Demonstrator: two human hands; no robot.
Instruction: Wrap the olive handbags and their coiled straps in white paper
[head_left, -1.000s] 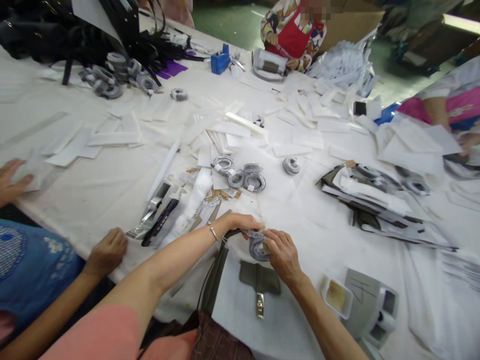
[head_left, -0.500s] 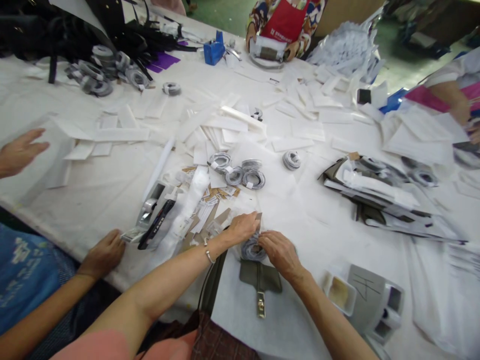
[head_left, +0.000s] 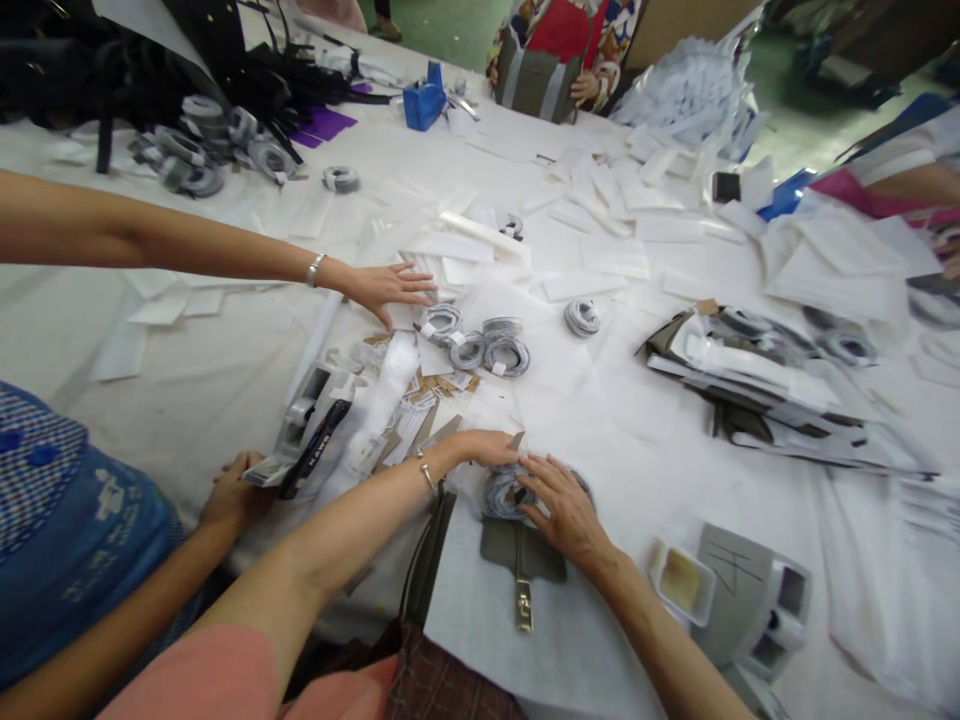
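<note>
My left hand [head_left: 491, 448] is closed at the top edge of a bag, with a small taupe card [head_left: 516, 439] sticking out at its fingertips. My right hand [head_left: 564, 505] lies with fingers stretched over a wrapped grey coil [head_left: 501, 492], touching its right side. Below the coil hangs an olive flap [head_left: 499, 545] with a gold-coloured metal clasp [head_left: 524, 606]. A white sheet [head_left: 480, 615] covers the bag's front under them, and a dark olive side [head_left: 429, 560] shows at its left.
Several grey coils [head_left: 507, 356] lie ahead. A co-worker's hand [head_left: 386, 288] reaches in from the left; another hand [head_left: 238, 490] is near a tape dispenser [head_left: 300, 410]. At right stand a grey tape dispenser [head_left: 739, 575], a small dish [head_left: 682, 580] and wrapped olive bags [head_left: 750, 390].
My right hand's fingers have spread out over the coil, while my left hand has barely moved. The co-worker's arm has reached rightward toward the coils. The person opposite now holds an olive bag upright.
</note>
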